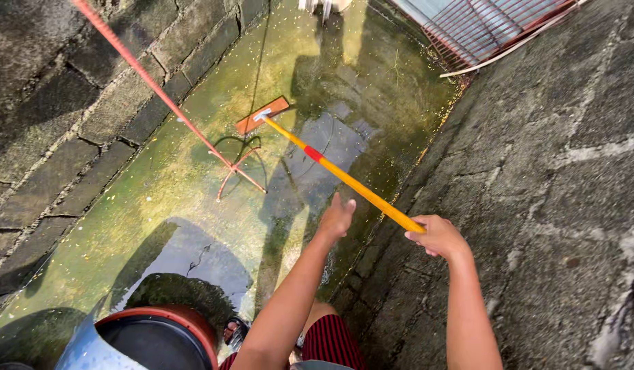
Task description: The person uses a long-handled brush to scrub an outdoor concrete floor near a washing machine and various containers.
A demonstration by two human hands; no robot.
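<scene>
Roughly, what stands before me and where it might fail:

Item one: long-handled floor brush (334, 170), yellow shaft with a red band, orange head resting flat on the wet green-stained concrete gutter floor (193, 185), well out ahead of the person.

Item two: right hand (437, 235), clamped around the near end of the shaft. It is the only grip on the tool.

Item three: left hand (336, 218), fingers loose and apart, hovering just beside the shaft without touching it. Holding nothing.

Item four: red-painted metal rod (152, 85) slanting across from the upper left, ending in splayed feet on the wet floor, just beside the brush head. Thin dark cable (257, 62) running down to the same spot.

Item five: red-rimmed bucket (163, 336) at lower left, near a sandalled foot (236, 332).

Item six: stone block wall (63, 103) on the left, rough concrete bank (557, 192) on the right, corrugated sheet (481, 24) at top.

Hazards, as I judge them:
- One-handed hold at the far end of a long shaft gives weak control; the head could skid sideways and the shaft twist out of the grip.
- A sideways sweep could knock the rod's feet or snag the cable.
- Floor looks slimy and flooded; a hard push could take the sandalled foot out from under.
- A backward step could tip the bucket.
</scene>
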